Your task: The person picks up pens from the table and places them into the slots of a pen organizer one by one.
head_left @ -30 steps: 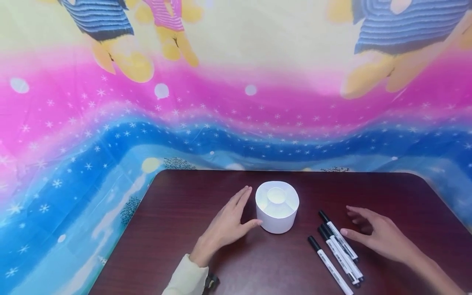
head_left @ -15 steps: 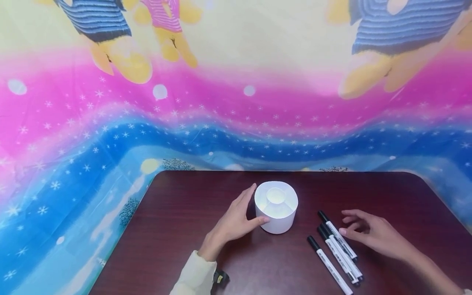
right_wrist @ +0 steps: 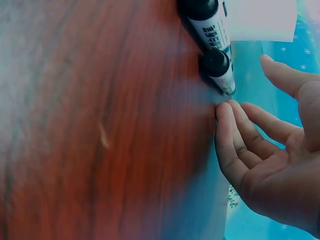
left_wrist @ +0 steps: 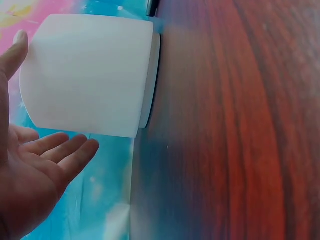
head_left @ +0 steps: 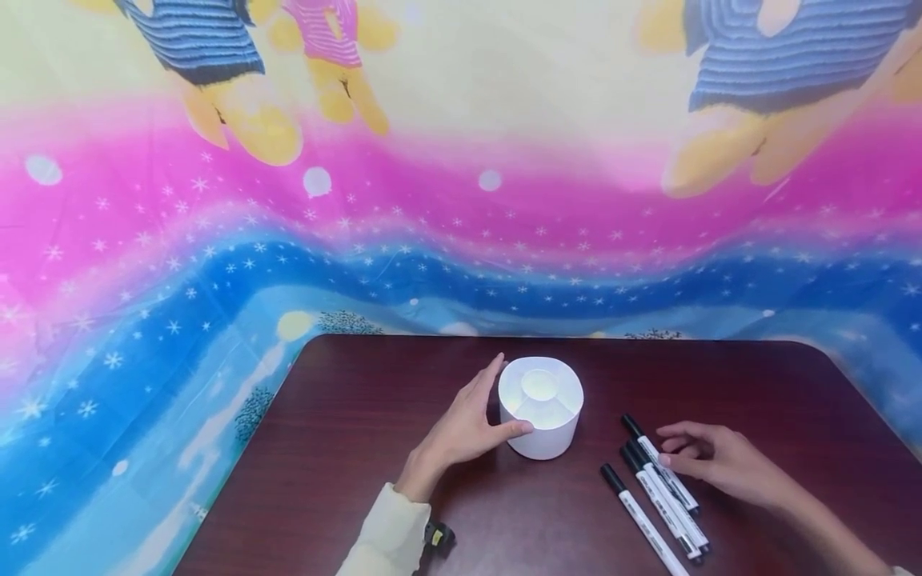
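A white round pen holder (head_left: pixel 542 438) with inner compartments stands upright on the table. My left hand (head_left: pixel 464 432) is at its left side, fingers fairly straight along it and thumb in front of its wall. In the left wrist view, the fingers (left_wrist: pixel 75 155) lie just beside the holder (left_wrist: pixel 90 75); contact is hard to tell. Several white markers with black caps (head_left: pixel 666 500) lie to the right. Over the uppermost of these, my right hand (head_left: pixel 727 464) hovers with relaxed, slightly bent fingers. The right wrist view has its fingertips near a marker end (right_wrist: pixel 217 65), the thumb apart.
The dark red-brown table (head_left: pixel 346 448) has rounded far corners. Behind it hangs a colourful printed cloth (head_left: pixel 461 200). One marker (head_left: pixel 641 516) lies a little apart from the others, on their left. A black band or device (head_left: pixel 439 536) shows by the left cuff.
My left hand has moved right and slightly forward, its thumb coming across the holder's front. My right hand has shifted left and a little down toward the markers, its fingers bending more.
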Available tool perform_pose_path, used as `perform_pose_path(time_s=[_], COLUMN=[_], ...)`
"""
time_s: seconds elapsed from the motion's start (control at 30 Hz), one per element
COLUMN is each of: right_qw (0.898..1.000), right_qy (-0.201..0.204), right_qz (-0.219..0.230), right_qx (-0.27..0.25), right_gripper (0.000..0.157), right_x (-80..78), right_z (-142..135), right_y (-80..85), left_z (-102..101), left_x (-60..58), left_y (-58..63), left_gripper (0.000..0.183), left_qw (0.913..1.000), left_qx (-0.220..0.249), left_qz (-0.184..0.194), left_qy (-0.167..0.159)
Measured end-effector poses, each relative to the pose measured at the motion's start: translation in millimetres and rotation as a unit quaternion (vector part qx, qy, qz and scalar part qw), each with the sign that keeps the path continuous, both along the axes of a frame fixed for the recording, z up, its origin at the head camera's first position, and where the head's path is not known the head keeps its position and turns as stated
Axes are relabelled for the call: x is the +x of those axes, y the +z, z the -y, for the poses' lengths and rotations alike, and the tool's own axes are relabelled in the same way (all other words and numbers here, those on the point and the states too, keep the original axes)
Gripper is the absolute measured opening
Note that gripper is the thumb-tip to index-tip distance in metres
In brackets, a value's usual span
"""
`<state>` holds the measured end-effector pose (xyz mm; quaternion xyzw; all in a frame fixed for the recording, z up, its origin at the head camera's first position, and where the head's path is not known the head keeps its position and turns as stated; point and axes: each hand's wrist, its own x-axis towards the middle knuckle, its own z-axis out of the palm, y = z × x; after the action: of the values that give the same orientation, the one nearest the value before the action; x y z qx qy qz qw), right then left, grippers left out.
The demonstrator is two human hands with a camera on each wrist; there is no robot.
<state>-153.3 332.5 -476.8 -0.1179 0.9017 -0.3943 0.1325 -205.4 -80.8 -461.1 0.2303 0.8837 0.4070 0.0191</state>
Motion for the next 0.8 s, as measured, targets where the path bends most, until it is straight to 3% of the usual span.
perform_pose_path(time_s=[0.2,0.43,0.8], right_qw=[1.000,1.000,0.999], right_qy=[0.005,-0.009,-0.018], right_qz=[0.007,0.001,0.029], right_qx=[-0.009,0.012,0.037], right_gripper=[0.051,0.052,0.053], right_x=[-0.4,-2.6,-9.7], right_z=[3.5,6.7,9.8], right_y=[-1.7,-1.9,-3.6], left_z=[-1.2,0.7,2.8], left_x=[-1.1,-0.9,-2.9], left_y=[-0.9,-4.5,-9.8], left_gripper=[0.115,0.117,0.119], left_qw=[1.0000,1.0000,0.9999], left_qx=[0.003,-0.002,-0.006], left_qz=[0.001,0.005,-0.001], left_qy=[-0.007,-0.004,-0.015])
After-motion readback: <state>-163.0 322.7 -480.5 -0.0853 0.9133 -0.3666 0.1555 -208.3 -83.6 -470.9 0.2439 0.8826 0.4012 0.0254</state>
